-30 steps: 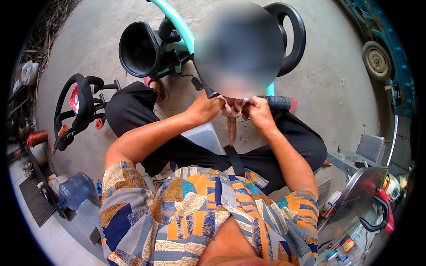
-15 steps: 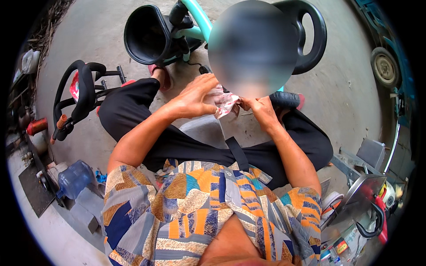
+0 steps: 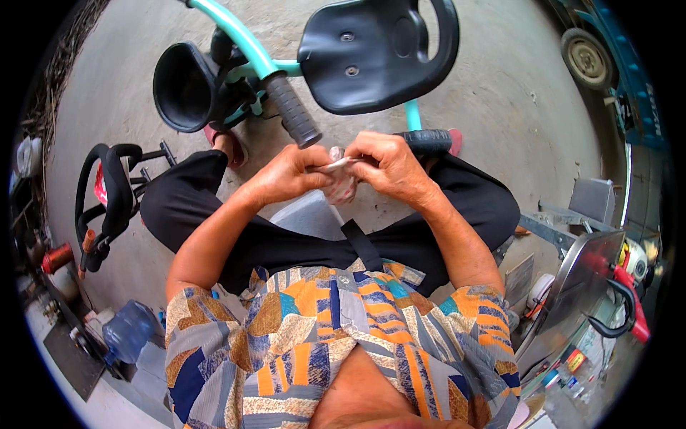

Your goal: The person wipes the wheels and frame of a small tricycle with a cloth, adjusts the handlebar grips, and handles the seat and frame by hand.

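Observation:
A white cloth with reddish markings [image 3: 339,187] is bunched between my hands, in front of my lap. My left hand [image 3: 286,175] is closed on one side of it, thumb and fingers pinched. My right hand [image 3: 386,164] grips the other side with bent fingers. Just above my left hand is the dark rubber grip [image 3: 293,111] on a mint-green curved bar [image 3: 243,39]. A black molded seat [image 3: 375,57] sits on the green frame beyond my hands, with a black hollow shell [image 3: 184,89] to its left. A black tire [image 3: 427,141] lies behind my right hand.
At left are a black tubular frame [image 3: 107,179], a red canister [image 3: 57,259] and a blue water jug [image 3: 128,332]. At right are a metal panel [image 3: 550,300], a red curved part [image 3: 632,322] and a teal vehicle's wheel [image 3: 584,58]. A grey block [image 3: 304,214] lies between my legs.
My left hand's fingers, spread half a second ago, are now pinched on the cloth. My right hand has shifted its grip. The whole scene has shifted in view, bringing the seat higher and leftward.

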Demonstrator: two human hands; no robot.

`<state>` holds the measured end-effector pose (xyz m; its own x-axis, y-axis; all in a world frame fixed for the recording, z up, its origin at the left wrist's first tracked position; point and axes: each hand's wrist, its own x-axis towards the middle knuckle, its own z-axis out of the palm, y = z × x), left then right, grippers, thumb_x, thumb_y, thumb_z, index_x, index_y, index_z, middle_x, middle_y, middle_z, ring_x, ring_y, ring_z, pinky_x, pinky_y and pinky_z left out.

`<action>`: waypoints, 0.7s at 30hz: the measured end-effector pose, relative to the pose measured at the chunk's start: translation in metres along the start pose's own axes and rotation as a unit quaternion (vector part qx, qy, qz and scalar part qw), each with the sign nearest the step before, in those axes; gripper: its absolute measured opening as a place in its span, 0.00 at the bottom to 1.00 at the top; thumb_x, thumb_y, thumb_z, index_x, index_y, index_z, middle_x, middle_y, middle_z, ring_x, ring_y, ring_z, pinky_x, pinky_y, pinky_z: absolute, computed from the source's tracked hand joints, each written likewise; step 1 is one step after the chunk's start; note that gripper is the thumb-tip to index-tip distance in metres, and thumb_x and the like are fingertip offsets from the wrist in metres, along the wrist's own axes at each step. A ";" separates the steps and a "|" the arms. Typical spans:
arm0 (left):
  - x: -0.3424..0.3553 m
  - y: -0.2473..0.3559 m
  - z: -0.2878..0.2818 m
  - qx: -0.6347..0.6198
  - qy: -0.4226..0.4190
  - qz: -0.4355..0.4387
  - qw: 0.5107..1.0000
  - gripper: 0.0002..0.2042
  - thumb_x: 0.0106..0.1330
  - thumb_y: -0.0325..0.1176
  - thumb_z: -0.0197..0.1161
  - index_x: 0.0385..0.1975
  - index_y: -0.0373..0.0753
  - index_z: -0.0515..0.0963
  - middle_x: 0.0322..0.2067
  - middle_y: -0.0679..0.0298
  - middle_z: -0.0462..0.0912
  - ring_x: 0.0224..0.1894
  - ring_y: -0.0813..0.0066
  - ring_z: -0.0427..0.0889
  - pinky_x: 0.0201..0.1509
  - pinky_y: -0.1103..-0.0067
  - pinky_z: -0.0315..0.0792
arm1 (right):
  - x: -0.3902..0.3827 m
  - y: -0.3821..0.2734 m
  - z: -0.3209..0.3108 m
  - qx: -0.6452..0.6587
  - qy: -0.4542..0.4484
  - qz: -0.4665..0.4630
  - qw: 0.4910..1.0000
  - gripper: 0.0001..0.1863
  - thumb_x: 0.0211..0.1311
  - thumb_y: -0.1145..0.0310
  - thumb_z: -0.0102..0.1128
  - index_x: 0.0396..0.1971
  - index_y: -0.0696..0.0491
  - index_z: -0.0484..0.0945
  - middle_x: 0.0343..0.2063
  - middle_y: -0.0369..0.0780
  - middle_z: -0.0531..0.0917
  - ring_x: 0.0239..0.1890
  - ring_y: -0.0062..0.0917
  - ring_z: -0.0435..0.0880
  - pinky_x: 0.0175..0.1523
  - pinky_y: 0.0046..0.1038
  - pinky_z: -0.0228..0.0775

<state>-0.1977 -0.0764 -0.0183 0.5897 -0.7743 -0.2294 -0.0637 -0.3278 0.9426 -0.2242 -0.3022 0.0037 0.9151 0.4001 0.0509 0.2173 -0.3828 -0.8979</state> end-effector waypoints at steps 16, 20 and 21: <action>0.030 0.045 0.023 -0.156 0.151 0.005 0.976 0.16 0.64 0.33 0.61 0.48 0.34 0.73 0.40 0.64 0.79 0.43 0.78 0.77 0.49 0.80 0.71 | -0.025 0.019 -0.003 0.063 0.040 0.078 0.994 0.22 0.53 0.78 0.60 0.51 0.57 0.72 0.40 0.40 0.81 0.43 0.23 0.79 0.49 0.27 0.71; 0.045 0.021 0.015 -0.123 0.258 0.012 0.958 0.20 0.62 0.36 0.62 0.50 0.32 0.70 0.44 0.58 0.77 0.49 0.71 0.76 0.54 0.75 0.69 | -0.031 0.012 -0.039 0.245 0.277 0.104 0.923 0.12 0.60 0.78 0.56 0.45 0.58 0.77 0.36 0.35 0.82 0.39 0.17 0.79 0.46 0.22 0.71; 0.052 0.009 0.011 -0.116 0.276 -0.003 0.954 0.21 0.61 0.38 0.64 0.49 0.31 0.70 0.44 0.57 0.77 0.50 0.70 0.76 0.54 0.74 0.69 | -0.031 0.011 -0.047 0.281 0.348 0.081 0.891 0.11 0.62 0.77 0.56 0.45 0.58 0.77 0.36 0.34 0.82 0.39 0.16 0.78 0.45 0.21 0.71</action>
<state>-0.1768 -0.1258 -0.0247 0.9279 -0.3481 -0.1332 0.0837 -0.1535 0.9846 -0.2344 -0.3583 0.0126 0.9503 -0.3108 -0.0165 0.0376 0.1671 -0.9852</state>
